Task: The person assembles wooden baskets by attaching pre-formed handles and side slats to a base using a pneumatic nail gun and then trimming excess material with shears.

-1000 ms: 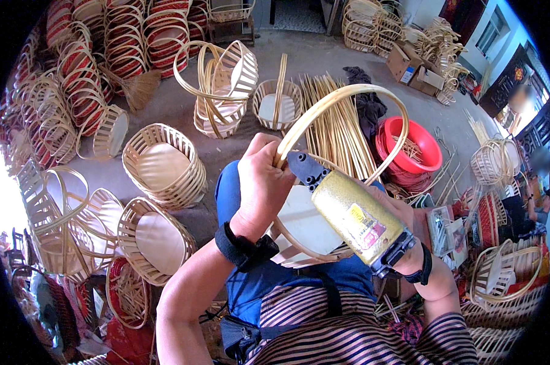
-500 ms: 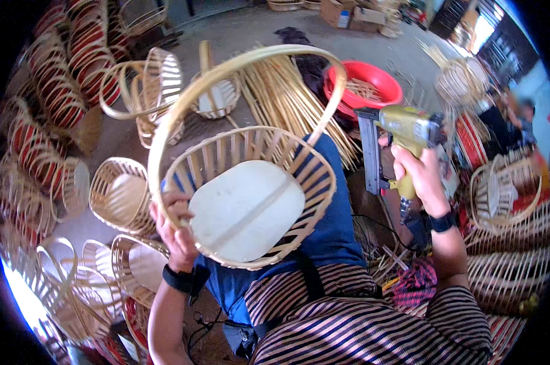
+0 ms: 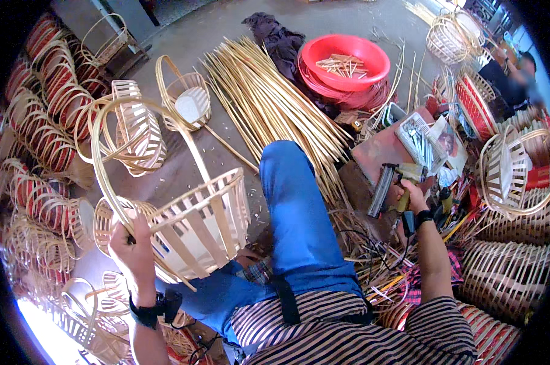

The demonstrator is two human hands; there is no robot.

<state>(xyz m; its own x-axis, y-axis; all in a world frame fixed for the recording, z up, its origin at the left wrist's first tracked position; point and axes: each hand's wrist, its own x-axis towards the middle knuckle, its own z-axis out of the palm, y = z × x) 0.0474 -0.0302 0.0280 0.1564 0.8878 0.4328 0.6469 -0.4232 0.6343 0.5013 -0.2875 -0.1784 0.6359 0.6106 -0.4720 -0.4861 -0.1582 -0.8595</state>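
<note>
My left hand (image 3: 132,252) is closed round the handle and rim at the near side of a slatted bamboo basket (image 3: 205,228). The basket is tilted over my left thigh, its slatted outer side showing and its hooped handle up and to the left. My right hand (image 3: 415,198) grips an olive-coloured nail gun (image 3: 382,191) with a dark magazine. It is low on my right, over or against a reddish-brown board (image 3: 375,149); whether it touches is unclear. On that board sits a tray of metal pieces (image 3: 424,146).
Long bamboo sticks (image 3: 269,97) lie on the floor ahead. Beyond them stands a red basin (image 3: 372,76) with short wooden pieces. Stacked baskets (image 3: 44,140) crowd the left, and more baskets (image 3: 512,274) the right. Another person (image 3: 512,79) is at the far right.
The basket has moved left and tipped, so its side shows instead of its inside. My right hand has lowered the nail gun beside the board. The view has shifted too.
</note>
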